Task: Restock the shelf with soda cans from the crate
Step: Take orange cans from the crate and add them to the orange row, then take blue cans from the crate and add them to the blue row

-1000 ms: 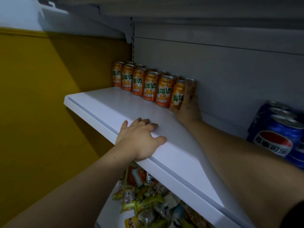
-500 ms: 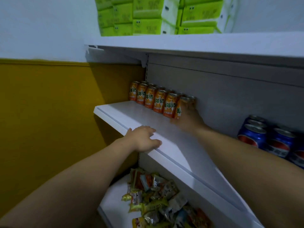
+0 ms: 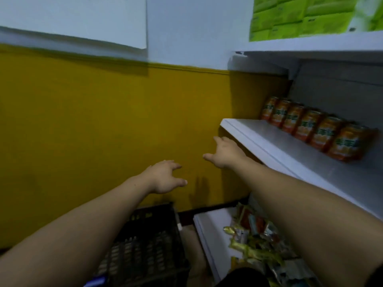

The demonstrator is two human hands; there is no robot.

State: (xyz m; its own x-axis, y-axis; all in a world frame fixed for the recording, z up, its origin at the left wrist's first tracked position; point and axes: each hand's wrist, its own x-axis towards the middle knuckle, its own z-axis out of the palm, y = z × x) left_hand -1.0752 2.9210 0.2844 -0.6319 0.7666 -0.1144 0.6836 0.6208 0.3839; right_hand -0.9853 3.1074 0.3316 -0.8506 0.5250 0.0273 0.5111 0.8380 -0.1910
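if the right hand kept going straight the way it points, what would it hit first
Most likely the yellow wall: the right hand is open, pointing past the shelf's left end, with nothing seen between. Depth is hard to judge.

Cans [image 3: 315, 129]: green characters on each orange label, too blurred to read.
Green packs [image 3: 300, 16]: small dark print, illegible.
Snack packets [image 3: 257, 243]: print too small and blurred to tell.
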